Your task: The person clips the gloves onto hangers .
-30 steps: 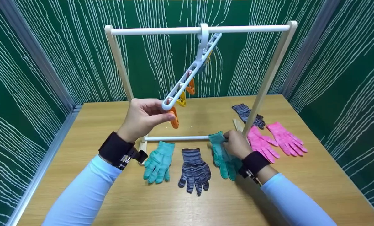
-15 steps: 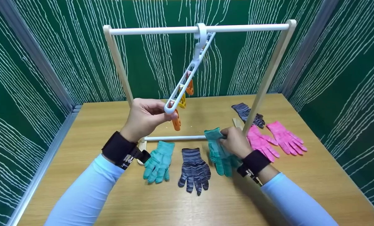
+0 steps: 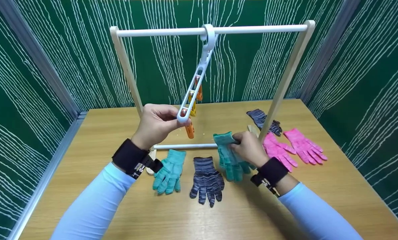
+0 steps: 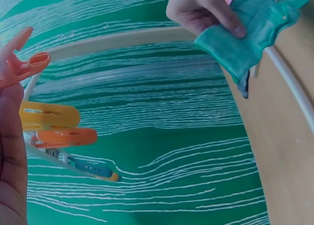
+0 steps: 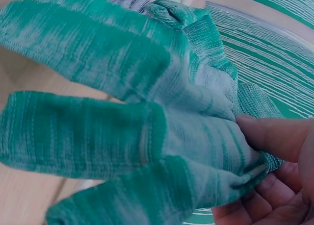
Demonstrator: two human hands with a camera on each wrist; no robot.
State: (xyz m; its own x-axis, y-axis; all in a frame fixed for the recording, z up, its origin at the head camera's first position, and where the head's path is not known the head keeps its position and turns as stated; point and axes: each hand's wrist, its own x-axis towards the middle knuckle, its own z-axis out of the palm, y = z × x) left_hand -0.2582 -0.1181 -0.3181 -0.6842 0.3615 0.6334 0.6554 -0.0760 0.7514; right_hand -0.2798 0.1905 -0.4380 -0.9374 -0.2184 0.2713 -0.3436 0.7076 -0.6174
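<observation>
My left hand [image 3: 156,125] pinches the orange clothespin [image 3: 189,130] at the near end of a pale grey clip hanger [image 3: 201,68]. The hanger hooks over the rack's white top bar and points towards me. In the left wrist view this orange clothespin [image 4: 30,65] sits between thumb and finger. Past it hang a yellow clothespin [image 4: 51,115] and another orange one [image 4: 68,136]. My right hand [image 3: 250,150] grips a green knitted glove [image 3: 225,150] near its cuff, thumb on one side, fingers curled on the other. The glove is raised off the table, below and right of the clothespin.
The wooden rack [image 3: 287,76] stands across the table [image 3: 102,193]. A second green glove [image 3: 169,171] and a grey striped glove [image 3: 207,181] lie in front. At right lie two pink gloves [image 3: 305,146] and another grey striped glove [image 3: 260,118]. Green walls surround the table.
My right hand has lifted the green glove slightly and moved it left. My left hand has drawn the hanger's near end slightly right and down, and the hook has slid left along the bar.
</observation>
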